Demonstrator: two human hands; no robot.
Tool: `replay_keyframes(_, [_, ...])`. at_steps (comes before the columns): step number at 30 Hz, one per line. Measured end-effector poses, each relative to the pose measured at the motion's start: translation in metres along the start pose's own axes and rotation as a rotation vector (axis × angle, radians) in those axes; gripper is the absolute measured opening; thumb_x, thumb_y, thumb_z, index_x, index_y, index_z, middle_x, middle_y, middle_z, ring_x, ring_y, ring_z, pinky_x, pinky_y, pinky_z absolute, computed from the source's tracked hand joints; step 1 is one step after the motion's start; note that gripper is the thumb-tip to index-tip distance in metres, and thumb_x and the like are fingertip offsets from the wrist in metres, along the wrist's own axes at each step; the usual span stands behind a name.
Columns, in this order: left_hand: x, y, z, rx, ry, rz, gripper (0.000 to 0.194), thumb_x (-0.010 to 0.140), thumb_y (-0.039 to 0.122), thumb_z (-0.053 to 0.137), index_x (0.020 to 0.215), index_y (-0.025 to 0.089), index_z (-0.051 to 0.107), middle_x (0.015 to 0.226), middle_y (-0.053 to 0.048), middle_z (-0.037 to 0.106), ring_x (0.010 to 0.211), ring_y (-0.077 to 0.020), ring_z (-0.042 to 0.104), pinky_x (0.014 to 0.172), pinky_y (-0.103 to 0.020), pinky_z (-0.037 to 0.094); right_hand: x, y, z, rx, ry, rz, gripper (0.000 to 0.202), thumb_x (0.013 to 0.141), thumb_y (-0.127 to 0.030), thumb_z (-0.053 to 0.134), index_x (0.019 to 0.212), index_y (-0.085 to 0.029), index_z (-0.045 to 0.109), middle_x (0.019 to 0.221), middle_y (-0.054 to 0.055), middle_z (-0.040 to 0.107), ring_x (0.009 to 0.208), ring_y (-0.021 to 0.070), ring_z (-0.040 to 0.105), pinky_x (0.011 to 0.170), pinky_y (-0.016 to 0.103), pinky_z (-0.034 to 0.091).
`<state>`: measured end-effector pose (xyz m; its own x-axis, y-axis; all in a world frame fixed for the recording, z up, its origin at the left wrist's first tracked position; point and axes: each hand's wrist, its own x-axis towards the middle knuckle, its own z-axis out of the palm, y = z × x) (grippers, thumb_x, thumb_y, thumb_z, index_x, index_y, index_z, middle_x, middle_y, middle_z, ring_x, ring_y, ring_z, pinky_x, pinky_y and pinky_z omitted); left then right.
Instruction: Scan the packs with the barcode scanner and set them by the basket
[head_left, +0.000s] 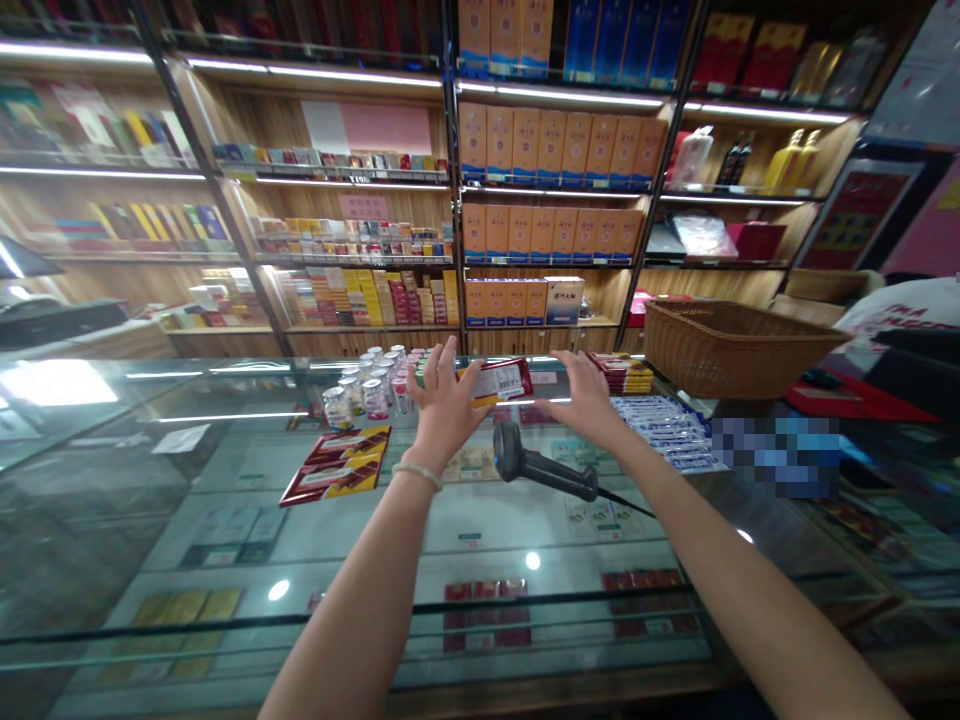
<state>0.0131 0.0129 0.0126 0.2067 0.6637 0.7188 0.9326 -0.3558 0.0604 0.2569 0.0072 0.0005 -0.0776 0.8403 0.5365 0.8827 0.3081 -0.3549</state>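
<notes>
My left hand (pixel 444 402), with a light bracelet on its wrist, has its fingers spread. Its thumb overlaps the left end of a red and yellow wrapped bar (pixel 504 381), whose pale label with a barcode faces me; I cannot tell whether thumb and bar touch. To the right of that bar is my right hand (pixel 586 402), fingers stretched out and thumb pointing left, holding nothing. Between my forearms a black barcode scanner (pixel 544 470) lies on the glass counter (pixel 420 545). More red and yellow bars (pixel 341 466) lie flat left of my left hand.
Small cans (pixel 371 385) stand in a group behind my left hand. Stacked bars (pixel 626 372), blue and white packets (pixel 664 432) and a wicker basket (pixel 742 345) are on the right. Behind the counter rise lit shelves with orange boxes (pixel 551 230). A person's white sleeve (pixel 907 310) shows at far right.
</notes>
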Motion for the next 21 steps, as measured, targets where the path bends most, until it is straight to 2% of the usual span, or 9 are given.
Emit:
replay_keyframes(2, [0.0, 0.003, -0.002, -0.005, -0.01, 0.027, 0.064, 0.08, 0.04, 0.083, 0.139, 0.029, 0.063, 0.174, -0.018, 0.025, 0.16, -0.0409, 0.022, 0.125, -0.071, 0.003, 0.005, 0.005, 0.0, -0.072, 0.028, -0.051, 0.082, 0.087, -0.048, 0.07, 0.159, -0.029, 0.036, 0.167, 0.014, 0.037, 0.158, 0.0366, 0.024, 0.124, 0.066, 0.021])
replay_keyframes(7, [0.0, 0.011, -0.006, -0.029, -0.026, 0.066, 0.066, 0.079, 0.043, 0.084, 0.14, 0.032, 0.062, 0.174, -0.015, 0.025, 0.16, -0.0411, 0.022, 0.126, -0.07, 0.001, 0.006, 0.008, 0.003, -0.201, -0.011, -0.12, 0.086, 0.084, -0.044, 0.075, 0.16, -0.032, 0.036, 0.17, 0.013, 0.033, 0.159, 0.037, 0.021, 0.123, 0.066, 0.018])
replay_keyframes(12, [0.001, 0.017, -0.01, -0.021, -0.047, 0.091, 0.067, 0.078, 0.044, 0.085, 0.14, 0.031, 0.062, 0.174, -0.015, 0.025, 0.159, -0.0417, 0.023, 0.127, -0.069, 0.002, 0.008, 0.013, -0.001, -0.172, 0.007, -0.166, 0.074, 0.084, -0.046, 0.075, 0.151, -0.03, 0.048, 0.169, 0.012, 0.036, 0.158, 0.036, 0.023, 0.123, 0.065, 0.017])
replay_keyframes(21, [0.002, 0.02, -0.01, -0.002, -0.067, 0.126, 0.067, 0.078, 0.045, 0.084, 0.14, 0.031, 0.063, 0.174, -0.017, 0.025, 0.159, -0.0408, 0.024, 0.126, -0.069, 0.004, -0.001, 0.021, -0.006, -0.114, 0.04, -0.209, 0.067, 0.087, -0.05, 0.072, 0.148, -0.032, 0.051, 0.169, 0.009, 0.037, 0.159, 0.0352, 0.022, 0.124, 0.063, 0.013])
